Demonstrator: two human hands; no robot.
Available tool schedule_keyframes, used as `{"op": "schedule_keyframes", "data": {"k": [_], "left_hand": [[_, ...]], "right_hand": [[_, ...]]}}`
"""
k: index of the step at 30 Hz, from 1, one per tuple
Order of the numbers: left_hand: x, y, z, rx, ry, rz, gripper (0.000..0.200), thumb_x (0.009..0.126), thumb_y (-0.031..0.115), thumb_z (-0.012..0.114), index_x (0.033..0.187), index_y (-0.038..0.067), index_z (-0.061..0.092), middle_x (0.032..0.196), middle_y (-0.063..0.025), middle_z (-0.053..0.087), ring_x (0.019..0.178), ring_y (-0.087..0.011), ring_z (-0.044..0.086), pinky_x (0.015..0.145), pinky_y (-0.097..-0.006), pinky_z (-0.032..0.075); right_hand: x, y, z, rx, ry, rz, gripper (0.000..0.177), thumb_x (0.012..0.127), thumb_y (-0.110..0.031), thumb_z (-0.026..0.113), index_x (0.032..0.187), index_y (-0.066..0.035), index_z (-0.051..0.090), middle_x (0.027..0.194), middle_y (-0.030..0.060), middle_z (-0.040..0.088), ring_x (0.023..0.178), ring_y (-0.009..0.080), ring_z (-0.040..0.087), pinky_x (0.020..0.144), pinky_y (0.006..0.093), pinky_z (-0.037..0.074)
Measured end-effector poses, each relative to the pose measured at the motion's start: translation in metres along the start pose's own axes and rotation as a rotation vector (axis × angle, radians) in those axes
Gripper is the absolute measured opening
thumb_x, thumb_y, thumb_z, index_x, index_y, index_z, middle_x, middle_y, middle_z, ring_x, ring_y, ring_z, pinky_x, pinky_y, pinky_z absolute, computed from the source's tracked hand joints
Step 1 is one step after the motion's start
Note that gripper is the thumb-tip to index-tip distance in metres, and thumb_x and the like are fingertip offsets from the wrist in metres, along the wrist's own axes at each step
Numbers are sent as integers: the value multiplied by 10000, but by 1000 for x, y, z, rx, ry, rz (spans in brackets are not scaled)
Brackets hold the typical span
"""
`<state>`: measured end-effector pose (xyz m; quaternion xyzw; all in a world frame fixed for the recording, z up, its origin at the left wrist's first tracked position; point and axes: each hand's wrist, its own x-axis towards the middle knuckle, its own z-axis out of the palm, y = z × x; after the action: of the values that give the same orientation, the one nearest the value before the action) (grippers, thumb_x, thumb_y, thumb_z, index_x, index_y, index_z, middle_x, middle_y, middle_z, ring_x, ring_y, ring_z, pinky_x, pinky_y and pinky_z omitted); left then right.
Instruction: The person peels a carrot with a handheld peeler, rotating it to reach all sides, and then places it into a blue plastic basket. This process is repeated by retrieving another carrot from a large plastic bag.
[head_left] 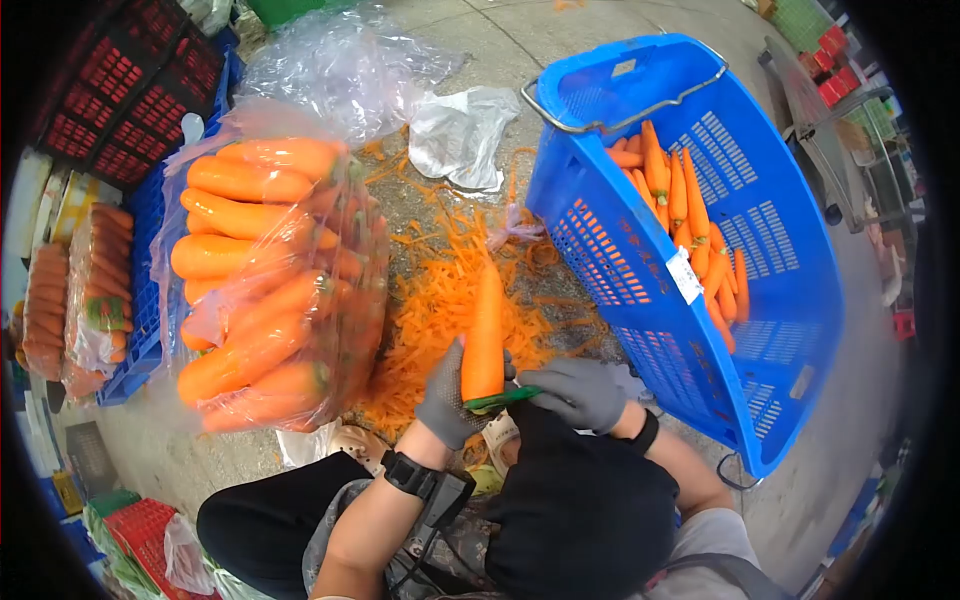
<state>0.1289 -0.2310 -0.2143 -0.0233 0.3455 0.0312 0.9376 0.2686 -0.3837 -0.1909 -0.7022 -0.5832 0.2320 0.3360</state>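
On concrete floor | peelings | left hand grips carrot | right hand grips peeler

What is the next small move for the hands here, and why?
Probably push the green peeler forward along the carrot toward its tip: the right hand has the blade at the near end, and the left hand holds the carrot.
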Motion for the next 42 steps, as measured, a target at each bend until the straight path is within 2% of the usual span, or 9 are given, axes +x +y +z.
{"op": "schedule_keyframes", "data": {"k": [7, 14, 17, 26, 31, 34, 38, 40, 42], "left_hand": [[-5, -4, -4, 95, -271, -75, 452, 902, 433, 463, 1094, 25, 494, 879, -138, 593, 761, -252, 607, 642, -381, 528], [-7, 1, -4, 256, -106, 3, 529, 864, 494, 495, 1066, 6, 511, 916, -145, 582, 826, -271, 586, 697, -372, 511], [-12, -4, -2, 249, -131, -54, 527, 864, 498, 492, 1065, 11, 512, 919, -134, 591, 820, -263, 598, 702, -384, 516], [-12, -1, 6, 284, 14, 39, 484, 879, 503, 460, 1041, 49, 505, 809, -142, 586, 718, -250, 607, 625, -372, 530], [-11, -6, 6, 271, -31, 48, 524, 858, 498, 505, 1089, 27, 503, 852, -117, 586, 757, -251, 605, 662, -397, 521], [-13, 4, 7, 210, -51, 94, 504, 862, 471, 516, 1103, 29, 500, 880, -121, 583, 799, -257, 601, 674, -397, 519], [-10, 2, 1, 223, -76, 83, 514, 859, 467, 524, 1109, 20, 497, 914, -135, 577, 842, -263, 592, 676, -401, 517], [-15, -5, 1, 314, -42, 79, 521, 860, 473, 516, 1115, 19, 492, 918, -138, 575, 850, -271, 593, 676, -403, 519], [-17, -6, 2, 410, -17, 96, 528, 862, 478, 508, 1121, 19, 487, 922, -140, 573, 858, -278, 594, 676, -404, 521]], "right_hand": [[28, 40, -4, -132, 395, 291, 267, 830, -173, 571, 1091, -121, 584, 922, 107, 607, 812, 292, 592, 680, 376, 483], [10, 8, 3, -3, -46, -35, 243, 832, -148, 562, 1066, -86, 576, 940, 145, 596, 868, 320, 577, 716, 381, 474], [25, 43, 0, -197, 450, 271, 233, 824, -162, 578, 1047, -99, 590, 913, 120, 599, 850, 283, 588, 705, 369, 477], [14, 12, 1, -47, -24, 85, 221, 842, -167, 563, 1037, -66, 583, 918, 145, 598, 847, 326, 578, 710, 393, 473], [36, 44, -7, -99, 464, 226, 240, 802, -142, 591, 1039, -113, 611, 810, 105, 585, 703, 272, 581, 604, 357, 448], [10, 6, -11, -5, -62, -50, 261, 851, -166, 549, 1098, -85, 571, 865, 135, 605, 805, 318, 582, 669, 374, 468], [13, 7, -4, -24, -123, -69, 273, 841, -162, 557, 1104, -91, 572, 889, 134, 612, 805, 310, 592, 671, 369, 471], [30, 38, -2, -131, 489, 261, 281, 824, -178, 587, 1103, -146, 586, 886, 98, 619, 781, 267, 606, 661, 354, 480], [32, 45, -12, -99, 507, 309, 283, 822, -190, 593, 1102, -145, 587, 881, 102, 617, 784, 273, 604, 675, 358, 483]]}}
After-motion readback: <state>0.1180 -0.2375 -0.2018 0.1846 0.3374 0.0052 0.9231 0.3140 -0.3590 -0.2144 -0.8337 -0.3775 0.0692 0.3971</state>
